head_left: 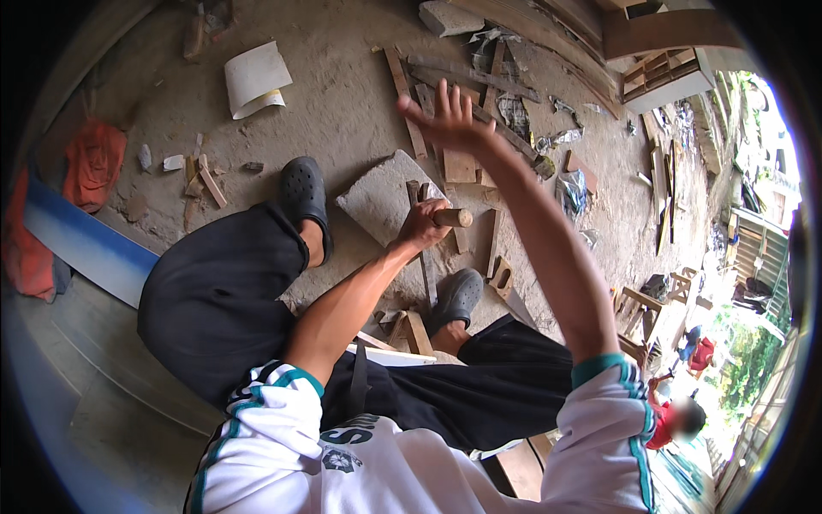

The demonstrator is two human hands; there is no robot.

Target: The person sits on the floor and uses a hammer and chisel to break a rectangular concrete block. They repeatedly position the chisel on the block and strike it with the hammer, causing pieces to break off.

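My left hand is closed around a round wooden handle whose blunt end points to the right. The fingers hide the rest of the tool, so its kind cannot be made out. Under that hand a narrow dark strip runs lengthwise, its far end showing beyond the knuckles over a pale stone block. Raised farther out, my right hand has its fingers spread and holds nothing. It hovers above wooden boards on the ground.
My clog-shod feet stand either side of the block. Planks and scraps lie beyond it. Whitish sheet rests far left, near orange cloth. A wooden frame and a person in red are at right.
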